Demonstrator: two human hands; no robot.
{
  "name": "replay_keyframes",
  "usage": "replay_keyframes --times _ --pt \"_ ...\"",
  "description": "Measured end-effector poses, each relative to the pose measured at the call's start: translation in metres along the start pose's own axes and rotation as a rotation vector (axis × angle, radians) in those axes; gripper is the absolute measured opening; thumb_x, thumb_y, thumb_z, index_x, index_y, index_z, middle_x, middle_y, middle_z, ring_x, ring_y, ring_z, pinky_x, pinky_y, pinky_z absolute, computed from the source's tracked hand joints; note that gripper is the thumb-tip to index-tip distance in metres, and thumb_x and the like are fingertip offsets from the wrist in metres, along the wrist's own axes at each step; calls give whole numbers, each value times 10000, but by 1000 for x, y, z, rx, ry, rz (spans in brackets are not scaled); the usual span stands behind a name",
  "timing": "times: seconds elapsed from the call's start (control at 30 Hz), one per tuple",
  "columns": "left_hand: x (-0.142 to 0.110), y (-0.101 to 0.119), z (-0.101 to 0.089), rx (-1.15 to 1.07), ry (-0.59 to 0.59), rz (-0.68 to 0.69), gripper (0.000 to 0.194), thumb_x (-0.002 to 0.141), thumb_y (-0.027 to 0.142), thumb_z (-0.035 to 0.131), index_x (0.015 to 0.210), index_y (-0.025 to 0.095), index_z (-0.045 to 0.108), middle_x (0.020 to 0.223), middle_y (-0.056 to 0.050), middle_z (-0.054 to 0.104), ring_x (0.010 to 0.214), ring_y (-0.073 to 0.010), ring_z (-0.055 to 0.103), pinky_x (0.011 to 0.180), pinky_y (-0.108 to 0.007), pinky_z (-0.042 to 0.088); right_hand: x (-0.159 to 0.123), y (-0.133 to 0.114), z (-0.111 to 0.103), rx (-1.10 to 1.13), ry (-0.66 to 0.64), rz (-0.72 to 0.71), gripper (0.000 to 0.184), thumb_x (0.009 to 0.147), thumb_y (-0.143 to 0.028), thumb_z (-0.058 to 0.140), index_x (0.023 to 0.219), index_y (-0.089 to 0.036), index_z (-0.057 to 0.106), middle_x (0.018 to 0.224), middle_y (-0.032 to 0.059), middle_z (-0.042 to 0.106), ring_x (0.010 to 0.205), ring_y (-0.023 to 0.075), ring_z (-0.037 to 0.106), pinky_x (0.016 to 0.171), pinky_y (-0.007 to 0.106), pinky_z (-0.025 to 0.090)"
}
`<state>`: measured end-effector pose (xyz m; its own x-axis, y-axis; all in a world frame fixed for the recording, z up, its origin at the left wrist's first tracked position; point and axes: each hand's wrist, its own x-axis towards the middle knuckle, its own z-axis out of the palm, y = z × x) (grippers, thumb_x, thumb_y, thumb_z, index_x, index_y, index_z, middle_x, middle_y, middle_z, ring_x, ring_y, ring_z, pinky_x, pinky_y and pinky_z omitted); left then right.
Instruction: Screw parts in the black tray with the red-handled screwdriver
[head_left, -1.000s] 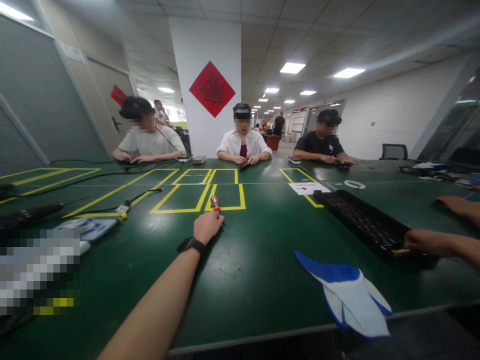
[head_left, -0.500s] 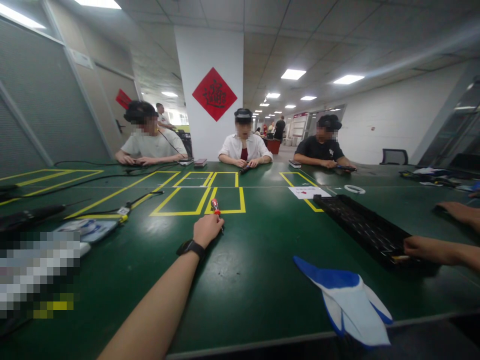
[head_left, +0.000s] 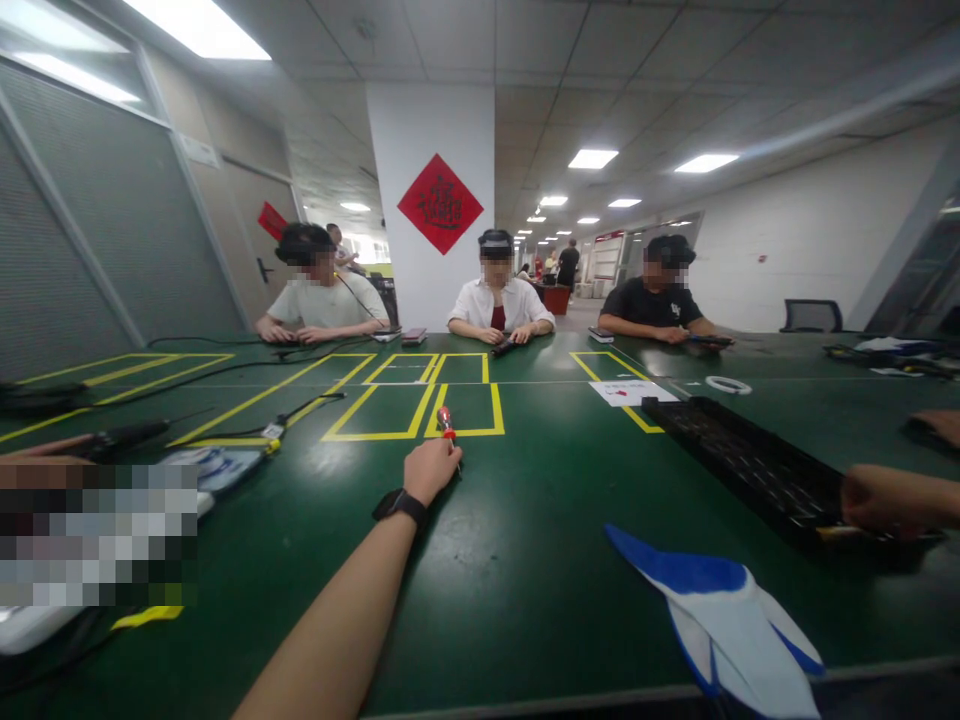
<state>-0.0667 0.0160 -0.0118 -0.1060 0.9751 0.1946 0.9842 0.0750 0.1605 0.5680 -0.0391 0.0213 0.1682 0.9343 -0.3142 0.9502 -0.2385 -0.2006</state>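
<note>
My left hand (head_left: 433, 472), wearing a dark watch (head_left: 400, 508) on its wrist, reaches out over the green table. Its fingers are closed round a screwdriver (head_left: 446, 424) near the shaft. The red and clear handle points away from me, and the metal shaft shows beside my fingertips. Closer to the table's front edge, to the right, lies a blue and white glove (head_left: 739, 620). My right hand is outside the view.
A long black tray-like part (head_left: 757, 470) lies at right, with a co-worker's hand (head_left: 877, 497) at its near end. Left are a power drill (head_left: 112, 438) and cables. Yellow tape (head_left: 375, 437) marks the table. Three people sit opposite.
The whole view has shifted, so things appear slightly farther right and lower. My left hand keeps hold of the screwdriver. At the left edge, a person's arm has come in by the drill.
</note>
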Motion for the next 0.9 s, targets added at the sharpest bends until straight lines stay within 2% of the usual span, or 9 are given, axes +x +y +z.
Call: replay_keyframes --times 0.07,0.23,0.3,0.4,0.5,0.6,0.7,0.8,0.9 --pt "0 0 0 1 -5 -9 354 817 397 328 795 199 621 895 -91 650 837 -206 603 691 -276 433 2 7 -1 78 -141 8 173 609 -236 508 513 -185 643 535 84 592 488 194 559 466 300 374" --pt "1 0 0 2 -6 -21 357 815 403 334 807 194 623 887 -90 650 836 -204 602 695 -271 431 5 23 -6 178 -161 -66 173 620 -296 520 646 -201 663 674 114 630 558 210 578 496 320 406" --pt "1 0 1 -2 -3 -20 353 815 395 334 804 193 624 889 -90 649 834 -204 600 698 -276 431 5 23 -9 167 -147 -47 196 632 -318 522 673 -191 666 683 120 633 546 206 572 499 320 406" --pt "2 -1 2 -9 12 -11 361 813 397 329 796 189 623 884 -92 647 820 -205 599 693 -280 431 3 9 -11 127 -27 0 280 678 -372 497 759 -165 667 730 137 647 586 224 586 533 327 422" --pt "2 -2 3 -10 24 -2 367 808 407 329 782 189 622 874 -91 646 806 -211 598 680 -283 431 0 -20 -6 58 149 5 301 699 -374 488 805 -148 656 838 136 654 646 239 602 596 334 437" --pt "1 0 1 -15 10 1 363 808 403 330 781 190 622 876 -90 645 806 -206 597 688 -281 430 2 -55 7 -15 243 -82 297 703 -357 500 846 -138 641 883 122 650 801 242 600 714 308 427" --pt "1 1 -2 -14 -1 -6 368 806 410 332 784 187 624 882 -94 644 809 -204 596 697 -280 430 5 -78 15 -21 272 -154 319 718 -348 488 929 -141 608 928 111 640 853 227 586 748 293 414" --pt "1 0 -1 -14 -8 -7 378 809 413 325 778 188 627 880 -95 643 810 -207 597 695 -283 431 4 -76 12 -35 262 -184 337 727 -365 482 970 -160 595 932 113 636 833 228 586 725 307 412" --pt "4 -2 3 -9 6 3 378 808 413 322 779 191 627 871 -92 643 803 -209 598 685 -284 433 -4 -55 11 -66 156 -134 228 697 -357 527 793 -196 656 841 123 649 748 223 598 661 308 411"
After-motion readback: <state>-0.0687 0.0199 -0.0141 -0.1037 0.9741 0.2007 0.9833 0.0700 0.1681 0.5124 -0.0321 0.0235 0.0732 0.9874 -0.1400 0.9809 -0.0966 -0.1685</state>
